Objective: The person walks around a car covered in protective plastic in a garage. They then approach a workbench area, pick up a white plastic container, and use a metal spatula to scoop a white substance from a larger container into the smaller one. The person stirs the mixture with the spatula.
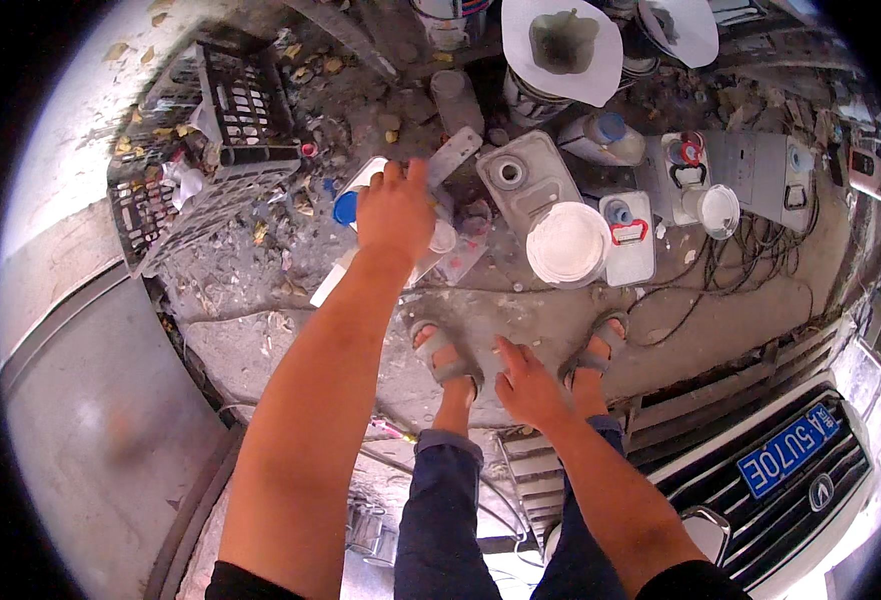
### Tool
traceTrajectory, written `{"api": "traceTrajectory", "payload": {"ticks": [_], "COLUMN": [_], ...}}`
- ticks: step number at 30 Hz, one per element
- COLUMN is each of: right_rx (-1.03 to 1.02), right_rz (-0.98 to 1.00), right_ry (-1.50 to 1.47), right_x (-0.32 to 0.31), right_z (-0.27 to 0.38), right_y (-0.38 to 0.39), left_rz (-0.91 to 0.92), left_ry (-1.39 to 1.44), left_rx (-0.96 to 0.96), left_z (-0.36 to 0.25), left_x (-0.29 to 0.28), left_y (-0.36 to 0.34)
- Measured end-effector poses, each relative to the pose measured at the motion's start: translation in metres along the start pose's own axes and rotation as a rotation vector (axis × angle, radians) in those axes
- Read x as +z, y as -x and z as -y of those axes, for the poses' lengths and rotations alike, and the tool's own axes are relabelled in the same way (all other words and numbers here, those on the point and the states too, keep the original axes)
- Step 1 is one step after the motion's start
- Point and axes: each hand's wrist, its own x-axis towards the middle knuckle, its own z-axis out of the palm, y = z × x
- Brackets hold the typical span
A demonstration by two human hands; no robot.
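Note:
My left hand (392, 210) reaches over white containers beside a blue cap (345, 208), its fingers bent over something I cannot make out. A flat pale piece with holes (456, 152) juts out behind it. My right hand (528, 385) hangs low over the concrete between my sandalled feet, fingers apart and holding nothing. To the right of my left hand stand a metal can with a round opening (525, 165), a white-lidded bucket (566, 242) and a can with a red handle (628, 255).
Black plastic crates (242, 100) stand left near a metal panel (100, 360). Paper-topped buckets (560, 45) and more cans (600, 140) sit behind. Coiled cables (735, 280) lie right. A white car's front (765, 515) is at lower right. Debris litters the ground.

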Motion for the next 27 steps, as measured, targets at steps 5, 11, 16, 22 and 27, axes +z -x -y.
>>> {"api": "traceTrajectory", "payload": {"ticks": [5,11,16,22,27], "right_rx": [-0.247,-0.361,-0.398,-0.246,-0.201], "right_rz": [-0.222,-0.315,-0.352,-0.288,-0.328], "right_ry": [0.012,0.247,0.440,0.561,0.637], "right_x": [-0.012,-0.032,-0.025,-0.010,0.003], "right_z": [0.029,0.101,0.124,0.139,0.135], "right_y": [-0.030,-0.078,-0.130,-0.158,-0.170], "left_rz": [-0.126,-0.279,-0.227,-0.130,-0.083], "left_ry": [0.158,0.406,0.367,0.397,0.300], "left_rx": [0.085,0.015,0.094,0.054,0.133], "left_z": [0.004,0.068,0.093,0.093,0.100], "left_x": [-0.040,-0.057,-0.040,-0.032,-0.024], "left_y": [0.021,0.045,0.041,0.034,0.029]}}
